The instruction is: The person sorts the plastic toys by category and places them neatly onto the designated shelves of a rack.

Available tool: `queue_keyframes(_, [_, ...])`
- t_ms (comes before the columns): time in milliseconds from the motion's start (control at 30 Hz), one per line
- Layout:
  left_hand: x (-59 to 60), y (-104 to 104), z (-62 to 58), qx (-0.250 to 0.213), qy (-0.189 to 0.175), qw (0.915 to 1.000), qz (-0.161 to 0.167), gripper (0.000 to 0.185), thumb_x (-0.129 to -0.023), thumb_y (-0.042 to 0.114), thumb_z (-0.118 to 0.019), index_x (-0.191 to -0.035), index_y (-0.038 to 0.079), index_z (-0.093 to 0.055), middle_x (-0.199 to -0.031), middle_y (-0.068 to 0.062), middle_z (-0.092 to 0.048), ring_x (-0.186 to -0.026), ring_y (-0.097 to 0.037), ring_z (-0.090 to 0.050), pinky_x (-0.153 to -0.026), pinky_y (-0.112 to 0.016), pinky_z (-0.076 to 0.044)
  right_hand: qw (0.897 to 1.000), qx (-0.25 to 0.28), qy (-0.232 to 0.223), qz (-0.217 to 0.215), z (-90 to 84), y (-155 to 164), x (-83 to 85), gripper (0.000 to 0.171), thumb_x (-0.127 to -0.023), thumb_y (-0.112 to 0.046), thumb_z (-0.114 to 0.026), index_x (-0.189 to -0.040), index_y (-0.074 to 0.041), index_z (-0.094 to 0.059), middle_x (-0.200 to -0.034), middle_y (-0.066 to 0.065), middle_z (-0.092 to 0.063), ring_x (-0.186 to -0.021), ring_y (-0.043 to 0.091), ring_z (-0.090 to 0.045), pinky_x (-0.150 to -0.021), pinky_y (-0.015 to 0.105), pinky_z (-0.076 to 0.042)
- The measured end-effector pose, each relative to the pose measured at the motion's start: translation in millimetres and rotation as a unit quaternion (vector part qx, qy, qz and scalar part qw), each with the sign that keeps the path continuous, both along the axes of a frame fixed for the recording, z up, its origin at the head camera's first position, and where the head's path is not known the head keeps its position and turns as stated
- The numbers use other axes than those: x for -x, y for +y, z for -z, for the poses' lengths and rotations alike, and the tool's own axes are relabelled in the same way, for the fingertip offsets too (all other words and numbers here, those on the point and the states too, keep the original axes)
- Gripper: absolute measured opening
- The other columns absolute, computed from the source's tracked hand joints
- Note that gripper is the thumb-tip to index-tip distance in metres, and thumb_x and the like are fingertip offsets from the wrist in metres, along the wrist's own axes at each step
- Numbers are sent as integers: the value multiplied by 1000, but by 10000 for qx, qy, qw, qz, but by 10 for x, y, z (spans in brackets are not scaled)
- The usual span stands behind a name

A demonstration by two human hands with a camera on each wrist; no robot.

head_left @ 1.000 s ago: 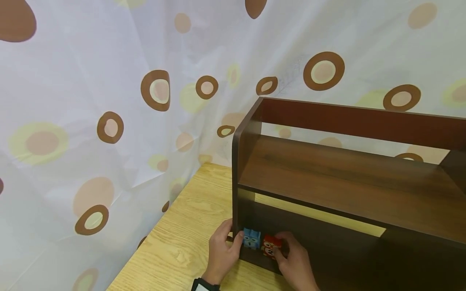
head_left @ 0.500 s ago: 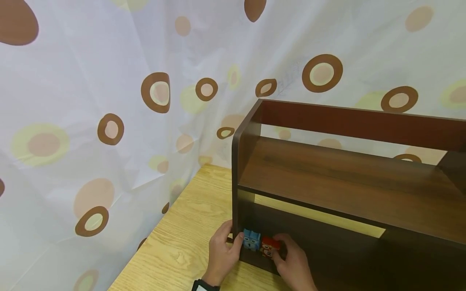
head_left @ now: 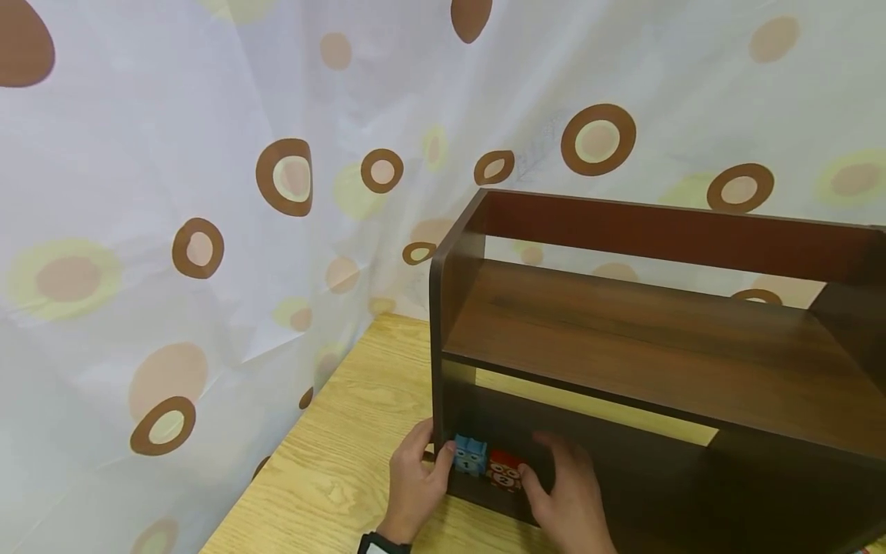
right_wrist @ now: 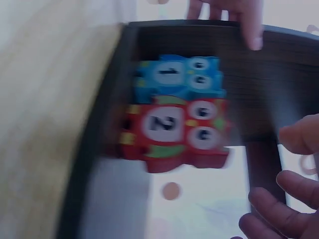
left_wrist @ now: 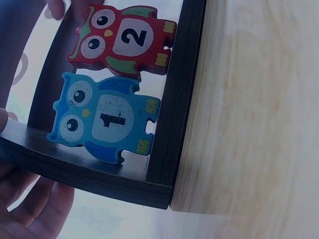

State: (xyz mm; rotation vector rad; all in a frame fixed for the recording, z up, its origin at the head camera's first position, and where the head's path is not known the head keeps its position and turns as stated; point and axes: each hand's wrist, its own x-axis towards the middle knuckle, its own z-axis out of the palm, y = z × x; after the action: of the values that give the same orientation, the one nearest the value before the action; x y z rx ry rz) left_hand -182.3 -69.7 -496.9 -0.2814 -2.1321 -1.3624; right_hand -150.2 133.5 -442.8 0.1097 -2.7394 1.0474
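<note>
A blue owl block (head_left: 471, 456) marked 1 and a red owl block (head_left: 504, 471) marked 2 stand side by side in the lower left corner of a dark brown shelf unit (head_left: 623, 323). In the left wrist view the red owl (left_wrist: 129, 40) and the blue owl (left_wrist: 112, 119) nearly touch. My left hand (head_left: 418, 481) grips the unit's left side panel, thumb inside near the blue owl, fingers outside. To the right of the red owl is my right hand (head_left: 571, 492), its fingers spread and holding nothing; the right wrist view shows them apart from the owl.
The unit stands on a light wood table (head_left: 332, 431). Behind and to the left hangs a white sheet (head_left: 228, 138) with brown and yellow circles. The unit's middle board (head_left: 526, 323) overhangs the lower compartment.
The red owl has moved left until it stands close beside the blue one. My right hand has let go of it and drawn off to the right. The left hand keeps its grip.
</note>
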Motion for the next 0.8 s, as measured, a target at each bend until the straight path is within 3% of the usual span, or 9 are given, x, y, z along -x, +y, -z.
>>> queue_keyframes(133, [-5,-8,-1,6,-27,10000,-20,28,-86,8,-70,-114,13,-71,-107,2,-72,-87,-6,-66,-66,-21,-54,9969,-118,780,34,-132,11,-101,38,-89,-17,-72,-125,-8,-62,-124,17,-64,-117,43,-55,-94,60,-45])
queue_keyframes(300, [-7,0,4,13,-76,10000,-10,29,-87,8,-69,-116,12,-70,-109,-1,-73,-88,-9,-67,-66,-21,-54,9813,-156,1912,145,-273,49,-276,34,-83,-9,-77,-115,-12,-68,-113,10,-70,-108,35,-59,-89,54,-47])
queue_keyframes(467, [12,18,-3,-22,-9,10000,49,27,-88,8,-68,-115,9,-70,-109,-7,-73,-87,-10,-68,-65,-22,-54,9493,145,3128,272,-449,159,-431,37,-71,5,-79,-103,-10,-72,-99,6,-72,-102,9,-56,-89,24,-43])
queue_keyframes(600, [16,19,-19,-69,-77,9999,16,26,-88,9,-69,-115,10,-70,-110,-6,-73,-88,-9,-67,-65,-21,-54,9334,711,3499,357,-612,288,-568,34,-70,14,-74,-97,-6,-73,-95,5,-71,-104,-8,-50,-90,8,-36])
queue_keyframes(800, [-6,20,-9,-17,-111,9999,-104,27,-86,6,-70,-113,10,-71,-108,-4,-74,-87,-8,-67,-66,-22,-54,9143,1378,3766,565,-771,477,-769,24,-76,17,-66,-91,0,-75,-96,-17,-69,-99,-7,-57,-90,8,-39])
